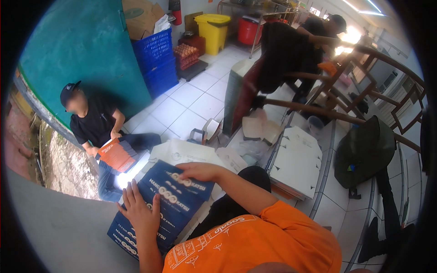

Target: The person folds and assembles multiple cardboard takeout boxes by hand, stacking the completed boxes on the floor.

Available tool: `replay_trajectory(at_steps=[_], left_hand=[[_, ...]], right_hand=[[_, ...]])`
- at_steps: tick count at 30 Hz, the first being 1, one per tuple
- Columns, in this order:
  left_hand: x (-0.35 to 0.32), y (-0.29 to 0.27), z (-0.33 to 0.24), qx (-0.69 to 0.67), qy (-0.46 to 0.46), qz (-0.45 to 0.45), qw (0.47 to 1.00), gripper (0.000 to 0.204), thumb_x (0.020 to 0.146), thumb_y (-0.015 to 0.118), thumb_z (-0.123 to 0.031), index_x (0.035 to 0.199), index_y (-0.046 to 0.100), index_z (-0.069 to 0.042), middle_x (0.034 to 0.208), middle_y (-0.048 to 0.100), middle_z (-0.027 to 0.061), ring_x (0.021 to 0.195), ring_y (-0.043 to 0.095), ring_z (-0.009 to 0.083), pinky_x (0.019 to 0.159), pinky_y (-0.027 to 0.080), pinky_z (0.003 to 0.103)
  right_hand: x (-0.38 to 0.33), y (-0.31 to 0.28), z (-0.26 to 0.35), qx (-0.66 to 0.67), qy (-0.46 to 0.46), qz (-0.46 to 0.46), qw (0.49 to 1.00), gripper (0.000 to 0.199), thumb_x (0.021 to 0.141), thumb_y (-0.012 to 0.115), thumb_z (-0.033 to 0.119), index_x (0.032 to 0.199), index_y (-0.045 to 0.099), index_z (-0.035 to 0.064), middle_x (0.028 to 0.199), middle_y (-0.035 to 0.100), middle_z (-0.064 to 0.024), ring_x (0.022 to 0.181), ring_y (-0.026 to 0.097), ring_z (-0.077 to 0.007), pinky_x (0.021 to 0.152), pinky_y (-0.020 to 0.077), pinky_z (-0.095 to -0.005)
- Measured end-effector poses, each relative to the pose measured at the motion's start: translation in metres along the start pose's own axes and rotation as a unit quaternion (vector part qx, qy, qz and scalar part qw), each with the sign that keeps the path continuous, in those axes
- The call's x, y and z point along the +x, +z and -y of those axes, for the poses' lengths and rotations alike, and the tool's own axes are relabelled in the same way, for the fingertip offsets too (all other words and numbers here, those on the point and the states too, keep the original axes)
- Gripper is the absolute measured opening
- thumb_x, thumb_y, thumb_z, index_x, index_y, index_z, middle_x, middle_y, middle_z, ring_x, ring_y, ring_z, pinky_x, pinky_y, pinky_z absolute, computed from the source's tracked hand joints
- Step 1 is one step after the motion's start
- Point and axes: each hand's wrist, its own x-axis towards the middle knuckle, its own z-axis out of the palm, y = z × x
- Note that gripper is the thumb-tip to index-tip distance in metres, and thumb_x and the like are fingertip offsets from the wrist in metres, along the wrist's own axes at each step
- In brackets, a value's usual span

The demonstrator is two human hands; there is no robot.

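Several dark blue flat cardboard boxes [157, 178] with white print lie overlapped in front of me, tilted across my lap. My left hand [142, 211] rests flat on them with its fingers stretched out and apart. At their far right corner, my right hand [200, 172] is closed over the edge of the top piece; its fingertips are partly hidden. White cardboard [182, 150] shows just beyond and beneath the blue pieces.
A co-worker [93, 116] sits on the floor at left, holding an orange-printed cardboard piece [119, 155]. To my right lie stacked white cardboard sheets [296, 159] and a dark bag [366, 152]. Blue crates [154, 63], egg trays [185, 55] and a yellow bin [211, 34] stand farther back.
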Motion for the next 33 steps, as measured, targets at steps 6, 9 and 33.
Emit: replay_trajectory(at_steps=[6, 9, 33], left_hand=[[0.002, 0.005, -0.003, 0.013, 0.008, 0.008, 1.0, 0.077, 0.089, 0.054, -0.053, 0.148, 0.032, -0.007, 0.148, 0.038, 0.0187, 0.14, 0.031, 0.0347, 0.113, 0.007, 0.061], [0.004, -0.004, -0.002, 0.014, 0.006, 0.003, 1.0, 0.076, 0.09, 0.052, -0.054, 0.147, 0.033, -0.008, 0.148, 0.039, 0.0166, 0.141, 0.03, 0.0334, 0.114, 0.009, 0.06], [0.003, -0.004, 0.002, 0.025, 0.038, -0.048, 0.998, 0.07, 0.09, 0.051, -0.059, 0.144, 0.042, -0.016, 0.144, 0.043, 0.0176, 0.137, 0.035, 0.0352, 0.11, 0.012, 0.063]], right_hand=[[0.006, -0.003, -0.017, -0.04, -0.012, -0.038, 0.998, 0.052, 0.094, 0.056, 0.028, 0.136, 0.048, -0.0013, 0.127, 0.059, -0.012, 0.113, 0.056, -0.0164, 0.099, 0.0437, -0.0282], [-0.012, -0.01, 0.0, 0.076, -0.105, 0.057, 0.99, 0.06, 0.097, 0.049, 0.039, 0.141, 0.041, 0.0004, 0.131, 0.055, -0.0178, 0.114, 0.058, -0.023, 0.097, 0.0493, -0.0334], [-0.062, 0.009, -0.011, 0.059, -0.054, -0.034, 0.996, 0.048, 0.081, 0.075, 0.011, 0.123, 0.059, -0.0049, 0.106, 0.066, -0.004, 0.093, 0.058, -0.0091, 0.083, 0.0471, -0.0236]])
